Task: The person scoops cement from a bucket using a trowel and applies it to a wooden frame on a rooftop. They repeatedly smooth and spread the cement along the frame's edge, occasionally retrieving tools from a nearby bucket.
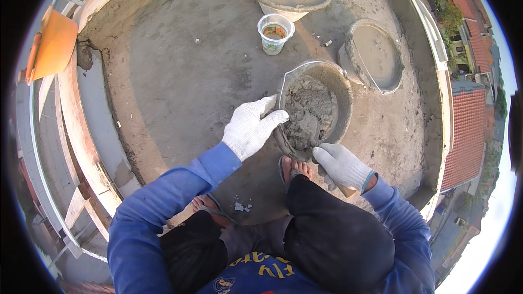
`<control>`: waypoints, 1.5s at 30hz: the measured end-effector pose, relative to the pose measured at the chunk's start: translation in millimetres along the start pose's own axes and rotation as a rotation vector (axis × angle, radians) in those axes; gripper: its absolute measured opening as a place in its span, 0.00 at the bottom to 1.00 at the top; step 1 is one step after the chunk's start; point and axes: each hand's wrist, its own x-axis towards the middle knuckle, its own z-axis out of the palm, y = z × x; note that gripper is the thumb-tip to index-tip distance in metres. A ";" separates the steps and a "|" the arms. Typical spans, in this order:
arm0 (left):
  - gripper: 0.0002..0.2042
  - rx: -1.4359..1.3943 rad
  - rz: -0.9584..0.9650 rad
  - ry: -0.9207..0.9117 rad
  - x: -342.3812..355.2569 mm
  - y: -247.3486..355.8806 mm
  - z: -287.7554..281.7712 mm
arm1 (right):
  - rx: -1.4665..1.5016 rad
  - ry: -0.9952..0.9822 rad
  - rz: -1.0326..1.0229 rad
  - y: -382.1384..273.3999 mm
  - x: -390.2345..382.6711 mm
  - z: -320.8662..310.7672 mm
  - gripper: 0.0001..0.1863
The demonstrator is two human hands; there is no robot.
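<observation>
A bucket [344,93] of thick grey mortar [311,100] stands tilted just ahead of my feet, its wire handle lying along the rim. My left hand [246,129], in a white knit glove, grips its left rim, thumb over the edge. Gloved too, my right hand [344,166] is closed round a trowel at the near right rim. The end of the trowel's wooden handle [347,191] shows under the palm. Its blade is mostly hidden under mortar inside the bucket.
Two more buckets, one large [261,2] and one smaller [355,68], hold grey liquid. A clear plastic cup [274,43] stands between. An orange container [59,42] sits on the left ledge. Low walls [106,130] and wooden boards edge the floor; rooftops [466,130] lie below right.
</observation>
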 end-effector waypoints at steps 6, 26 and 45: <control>0.23 0.034 -0.032 -0.033 -1.1 5.1 -27.2 | 0.228 -0.085 -0.123 13.6 -24.9 -22.2 0.23; 0.18 1.047 -0.027 0.738 -159.6 -19.6 -292.8 | 0.089 -0.110 -0.329 -100.6 1.3 17.1 0.20; 0.23 1.270 -0.255 1.088 -228.0 -161.7 -443.3 | 0.926 0.232 -0.802 -324.8 216.5 303.6 0.21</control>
